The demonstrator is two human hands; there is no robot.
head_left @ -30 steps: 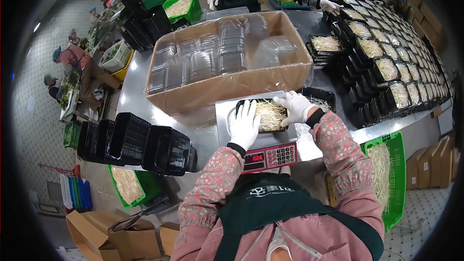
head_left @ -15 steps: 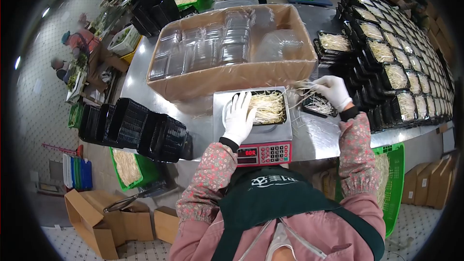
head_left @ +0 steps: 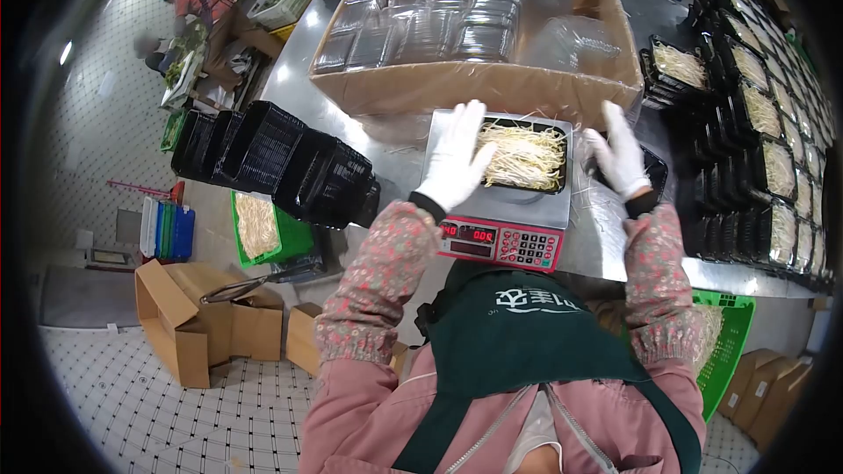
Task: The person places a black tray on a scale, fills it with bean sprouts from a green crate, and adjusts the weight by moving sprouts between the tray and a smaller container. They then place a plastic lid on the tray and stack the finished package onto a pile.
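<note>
A black tray of bean sprouts (head_left: 525, 156) rests on the platform of the digital scale (head_left: 502, 244), whose red display is lit. At the tray's left edge is my left hand (head_left: 457, 158), white-gloved, with fingers stretched forward and the thumb apart by the sprouts. My right hand (head_left: 620, 156), also gloved, is held beside the scale with its fingers stretched out and nothing in them. It partly covers a small black tray (head_left: 654, 174) on the metal table (head_left: 588, 246). Loose sprouts lie on the table near the scale's right edge.
Beyond the scale stands a cardboard box (head_left: 474, 88) of clear plastic lids. Nested black trays (head_left: 290, 162) lie at the left table edge. Stacked filled trays (head_left: 764, 114) line the right. Below are green crates (head_left: 285, 233) and cardboard boxes (head_left: 189, 325). A person (head_left: 206, 13) works far left.
My right hand has let go of the sprouts it held and opened. My left hand remains by the tray on the scale. The view has shifted, moving the table leftward of where I look.
</note>
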